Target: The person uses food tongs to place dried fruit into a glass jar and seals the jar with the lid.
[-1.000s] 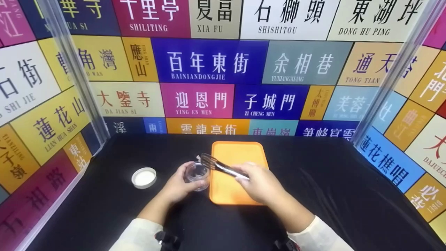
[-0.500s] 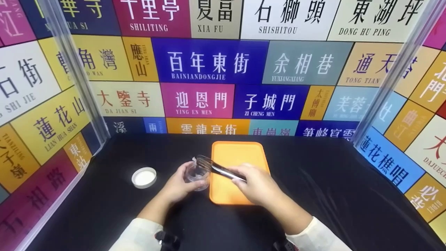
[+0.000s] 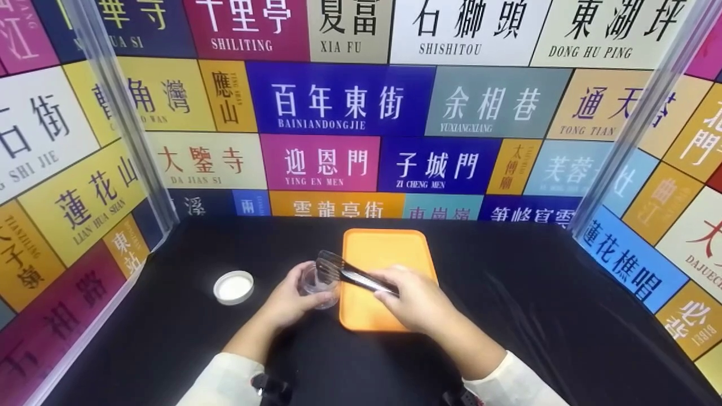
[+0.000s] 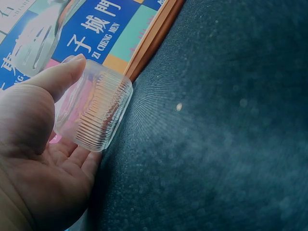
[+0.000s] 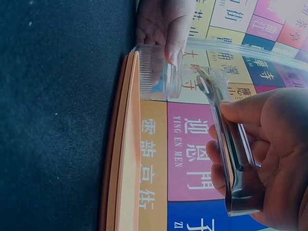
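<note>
My left hand (image 3: 290, 301) holds a clear ribbed jar (image 4: 98, 106) by its side, thumb near the rim. The jar is uncapped and stands beside the orange tray. With my right hand (image 3: 417, 299) I grip a pair of metal tongs (image 5: 230, 149), fingers and thumb around the arms. Their slotted ends sit over the jar's mouth in the head view. At these ends, the right wrist view shows a small pale, translucent crumpled thing (image 5: 219, 77); its kind is unclear. What lies inside the jar is hard to make out.
An orange tray (image 3: 389, 254) lies right of the jar, partly under my right hand. A white round lid (image 3: 233, 287) rests on the black cloth (image 3: 169, 332) at the left. Panels with printed signs (image 3: 338, 98) enclose the back and sides.
The tongs have shifted left and their ends now overlap the jar's mouth. The pale thing beyond their ends no longer shows in the head view. The left hand and jar stayed put.
</note>
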Available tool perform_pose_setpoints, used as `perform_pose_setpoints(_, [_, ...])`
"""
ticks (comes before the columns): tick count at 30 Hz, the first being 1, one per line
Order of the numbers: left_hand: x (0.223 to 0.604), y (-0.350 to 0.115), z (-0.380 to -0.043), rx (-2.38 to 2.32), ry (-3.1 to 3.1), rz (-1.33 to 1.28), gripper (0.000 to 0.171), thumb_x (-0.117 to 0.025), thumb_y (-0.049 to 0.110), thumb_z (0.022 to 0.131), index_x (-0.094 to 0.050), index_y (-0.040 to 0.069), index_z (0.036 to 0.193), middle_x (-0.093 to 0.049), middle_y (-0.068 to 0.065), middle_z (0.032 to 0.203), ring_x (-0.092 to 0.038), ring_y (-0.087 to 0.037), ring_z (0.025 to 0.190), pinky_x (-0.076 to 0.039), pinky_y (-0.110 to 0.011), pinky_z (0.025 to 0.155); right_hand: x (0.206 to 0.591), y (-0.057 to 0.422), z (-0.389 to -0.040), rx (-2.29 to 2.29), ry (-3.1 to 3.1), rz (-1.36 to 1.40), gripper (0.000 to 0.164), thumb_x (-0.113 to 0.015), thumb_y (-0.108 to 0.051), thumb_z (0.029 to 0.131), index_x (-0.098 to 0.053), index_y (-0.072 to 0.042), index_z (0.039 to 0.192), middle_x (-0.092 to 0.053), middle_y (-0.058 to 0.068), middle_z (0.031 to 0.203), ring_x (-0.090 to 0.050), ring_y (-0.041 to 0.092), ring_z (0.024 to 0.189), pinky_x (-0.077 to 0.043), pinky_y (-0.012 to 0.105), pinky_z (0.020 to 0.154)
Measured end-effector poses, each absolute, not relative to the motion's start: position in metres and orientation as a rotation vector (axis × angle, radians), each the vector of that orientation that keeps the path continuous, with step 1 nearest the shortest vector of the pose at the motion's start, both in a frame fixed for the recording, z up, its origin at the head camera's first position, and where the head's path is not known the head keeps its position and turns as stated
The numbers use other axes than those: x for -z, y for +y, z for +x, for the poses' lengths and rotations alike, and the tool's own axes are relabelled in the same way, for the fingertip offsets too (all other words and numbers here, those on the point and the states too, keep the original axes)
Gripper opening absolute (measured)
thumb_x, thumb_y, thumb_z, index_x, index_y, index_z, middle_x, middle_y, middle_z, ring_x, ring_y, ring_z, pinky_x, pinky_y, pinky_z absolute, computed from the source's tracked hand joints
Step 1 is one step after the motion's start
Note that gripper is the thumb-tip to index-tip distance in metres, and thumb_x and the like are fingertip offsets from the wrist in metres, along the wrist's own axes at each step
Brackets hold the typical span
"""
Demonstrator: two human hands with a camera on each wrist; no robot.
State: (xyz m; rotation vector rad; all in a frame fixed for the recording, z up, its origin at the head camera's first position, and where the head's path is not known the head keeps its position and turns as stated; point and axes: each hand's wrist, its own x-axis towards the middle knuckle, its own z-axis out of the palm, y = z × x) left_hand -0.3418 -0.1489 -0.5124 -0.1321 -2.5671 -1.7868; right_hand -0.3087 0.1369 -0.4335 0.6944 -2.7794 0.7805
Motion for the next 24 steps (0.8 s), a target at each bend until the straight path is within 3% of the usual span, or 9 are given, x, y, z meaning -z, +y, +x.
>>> perform_pose_setpoints(11, [0.513, -0.149, -0.343, 1.796, -2.568, -0.155, 0.094, -0.092, 0.037, 0.085, -0.043, 0.011, 0.160, -0.053, -0.015, 0.164, -0.049, -0.038, 0.153, -0.036, -0.058, 0.130, 0.436, 0.138, -0.311, -0.764, -2.812, 0.603, 0.048, -0.080, -0.032, 0.096, -0.069, -0.031, 0.143, -0.073, -0.003, 0.134, -0.070, 0.021, 0.114, -0.060, 0.044, 0.097])
perform_pose_setpoints(24, [0.514, -0.149, -0.342, 1.768, -2.567, -0.155, 0.092, -0.093, 0.038, 0.084, -0.045, 0.012, 0.159, -0.057, -0.015, 0.160, -0.053, -0.037, 0.149, -0.039, -0.057, 0.128, 0.440, 0.147, -0.325, -0.760, -2.858, 0.503, 0.051, -0.077, -0.035, 0.099, -0.066, -0.027, 0.147, -0.068, 0.001, 0.147, -0.067, 0.026, 0.131, -0.055, 0.051, 0.112])
